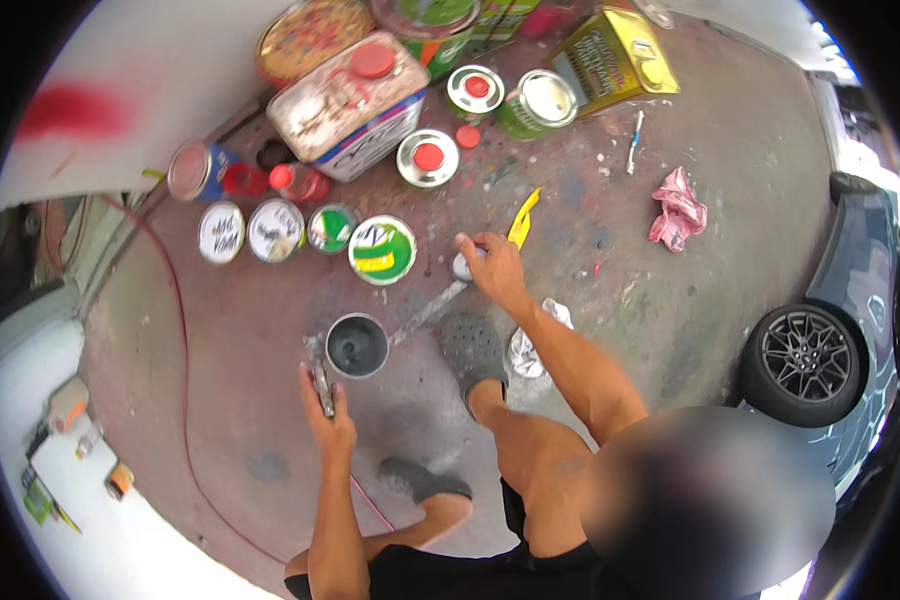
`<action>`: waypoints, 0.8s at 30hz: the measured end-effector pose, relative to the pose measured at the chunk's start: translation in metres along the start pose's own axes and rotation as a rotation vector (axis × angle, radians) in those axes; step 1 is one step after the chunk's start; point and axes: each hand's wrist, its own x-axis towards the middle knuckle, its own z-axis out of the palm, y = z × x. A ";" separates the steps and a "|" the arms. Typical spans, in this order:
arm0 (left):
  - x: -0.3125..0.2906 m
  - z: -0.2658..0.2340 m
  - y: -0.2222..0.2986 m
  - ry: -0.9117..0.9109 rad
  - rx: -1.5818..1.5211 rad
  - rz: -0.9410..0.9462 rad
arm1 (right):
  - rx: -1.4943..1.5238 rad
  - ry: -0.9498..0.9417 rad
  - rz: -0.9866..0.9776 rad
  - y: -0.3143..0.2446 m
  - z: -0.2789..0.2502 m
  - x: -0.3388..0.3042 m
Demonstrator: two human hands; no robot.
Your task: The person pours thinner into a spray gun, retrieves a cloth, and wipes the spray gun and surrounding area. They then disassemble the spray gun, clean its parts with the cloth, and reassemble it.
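Observation:
My left hand (332, 420) is wrapped round the grey metal handle of what looks like a spray gun (325, 388). Beside those fingers stands its round cup (357, 346), open at the top, with dark grey inside. My right hand (495, 270) reaches down with bent fingers over a small round grey-white piece (466, 265), partly hidden by them. From under that piece a flat greyish strip (430, 310) runs towards the cup. A yellow strip-like tool (523, 218) lies just beyond my right hand.
Several paint tins, including a green-and-white lidded one (382, 250), stand on the stained floor. Behind them are a large paint-smeared container (350, 100) and a yellow can (615, 60). A pink rag (678, 210) lies right. A red hose (182, 370) runs left; a car wheel (805, 362) stands right.

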 end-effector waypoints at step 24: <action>0.019 0.028 0.033 -0.300 -0.112 -0.022 | 0.781 0.928 -0.411 -0.028 -0.228 0.176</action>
